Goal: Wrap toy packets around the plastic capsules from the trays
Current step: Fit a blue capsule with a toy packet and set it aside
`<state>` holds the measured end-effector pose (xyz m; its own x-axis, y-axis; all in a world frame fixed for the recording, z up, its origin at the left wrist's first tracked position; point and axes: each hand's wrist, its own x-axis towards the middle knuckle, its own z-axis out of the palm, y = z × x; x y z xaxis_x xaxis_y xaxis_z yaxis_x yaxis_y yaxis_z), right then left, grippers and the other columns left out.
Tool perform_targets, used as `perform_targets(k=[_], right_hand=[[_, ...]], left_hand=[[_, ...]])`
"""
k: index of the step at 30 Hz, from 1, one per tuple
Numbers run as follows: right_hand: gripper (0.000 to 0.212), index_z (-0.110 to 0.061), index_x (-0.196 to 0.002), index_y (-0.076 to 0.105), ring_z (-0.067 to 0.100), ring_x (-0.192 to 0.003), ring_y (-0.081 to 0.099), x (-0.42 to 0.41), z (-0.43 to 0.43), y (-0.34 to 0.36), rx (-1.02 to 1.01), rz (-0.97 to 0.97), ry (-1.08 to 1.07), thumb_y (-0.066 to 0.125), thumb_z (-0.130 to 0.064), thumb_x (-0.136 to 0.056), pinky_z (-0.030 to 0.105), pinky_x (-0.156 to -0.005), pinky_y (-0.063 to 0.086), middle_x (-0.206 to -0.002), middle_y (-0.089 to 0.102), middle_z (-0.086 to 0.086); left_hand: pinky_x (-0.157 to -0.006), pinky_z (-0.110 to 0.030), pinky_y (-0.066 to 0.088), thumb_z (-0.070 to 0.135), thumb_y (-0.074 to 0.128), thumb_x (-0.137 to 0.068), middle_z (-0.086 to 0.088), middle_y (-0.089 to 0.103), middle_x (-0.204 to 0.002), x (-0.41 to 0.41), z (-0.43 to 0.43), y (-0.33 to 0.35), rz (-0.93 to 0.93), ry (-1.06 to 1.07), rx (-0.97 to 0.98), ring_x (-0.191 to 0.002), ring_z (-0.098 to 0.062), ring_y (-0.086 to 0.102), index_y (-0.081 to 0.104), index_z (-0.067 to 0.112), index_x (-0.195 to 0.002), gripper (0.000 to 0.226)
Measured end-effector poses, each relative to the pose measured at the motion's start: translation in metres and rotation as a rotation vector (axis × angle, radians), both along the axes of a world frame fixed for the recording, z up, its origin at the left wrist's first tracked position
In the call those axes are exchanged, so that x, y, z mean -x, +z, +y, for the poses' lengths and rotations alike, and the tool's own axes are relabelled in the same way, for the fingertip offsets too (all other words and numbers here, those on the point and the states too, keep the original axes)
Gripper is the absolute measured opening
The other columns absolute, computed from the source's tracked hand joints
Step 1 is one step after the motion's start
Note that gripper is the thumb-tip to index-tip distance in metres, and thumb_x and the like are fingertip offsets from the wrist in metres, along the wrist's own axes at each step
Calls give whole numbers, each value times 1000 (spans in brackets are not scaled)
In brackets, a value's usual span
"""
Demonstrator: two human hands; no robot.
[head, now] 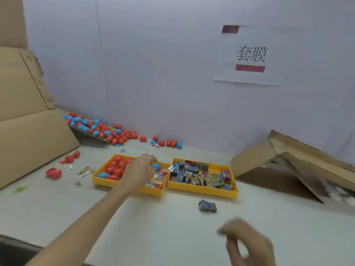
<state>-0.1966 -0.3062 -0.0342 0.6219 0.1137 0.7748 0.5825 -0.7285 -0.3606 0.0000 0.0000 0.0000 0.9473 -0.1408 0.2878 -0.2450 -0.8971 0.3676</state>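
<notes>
My left hand [141, 167] reaches into the left yellow tray [101, 182], which holds red and blue plastic capsules and some colourful packets at its right end. Its fingertips curl round a blue capsule [156, 167] near the tray's back right. The right yellow tray [201, 189] is full of small printed toy packets. One dark blue toy packet [207, 206] lies loose on the table in front of that tray. My right hand [247, 244] hovers blurred over the near table, fingers loosely curled, with nothing visible in it.
Several red and blue capsules [107, 130] spill from a cardboard flap along the back wall. Loose red capsules [54, 173] and wrapper scraps lie left of the trays. Cardboard boxes stand at the left [28, 135] and right [284, 166]. A white wall carries a paper sign [250, 54].
</notes>
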Motion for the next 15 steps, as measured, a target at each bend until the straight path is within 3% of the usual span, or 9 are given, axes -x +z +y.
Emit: perform_targets(k=[2,5,9,15], right_hand=[[26,-32,-90,63,1,-72,58,-31,30,28,-32,86,18,60,-7,-87,14,-66,45,-88,61,-23],[17,-28,-98,68,6,-82,61,-98,30,40,-100,375,-54,63,-12,-96,25,-74,50,-96,65,-20],[13,-28,-108,69,4,-84,59,-151,33,24,-66,543,-132,61,-27,-98,37,-84,53,-100,64,-16],[16,-36,-108,72,9,-113,46,-188,35,4,155,726,-155,62,-40,-96,43,-106,36,-111,54,-15]], left_hand=[[-81,-35,51,27,59,-98,1,61,-121,-12,-8,-7,7,132,-111,-107,-21,61,59,23,-128,31],[-77,-36,51,30,62,-95,2,67,-116,-25,-17,-27,52,187,-122,-104,-22,64,59,23,-123,29],[-69,-35,58,42,64,-94,8,68,-90,-36,-15,-34,6,246,-2,-74,-13,68,57,29,-108,20],[-62,-34,55,41,68,-91,9,61,-83,-46,-14,-37,7,228,21,-72,-13,62,52,29,-95,21]])
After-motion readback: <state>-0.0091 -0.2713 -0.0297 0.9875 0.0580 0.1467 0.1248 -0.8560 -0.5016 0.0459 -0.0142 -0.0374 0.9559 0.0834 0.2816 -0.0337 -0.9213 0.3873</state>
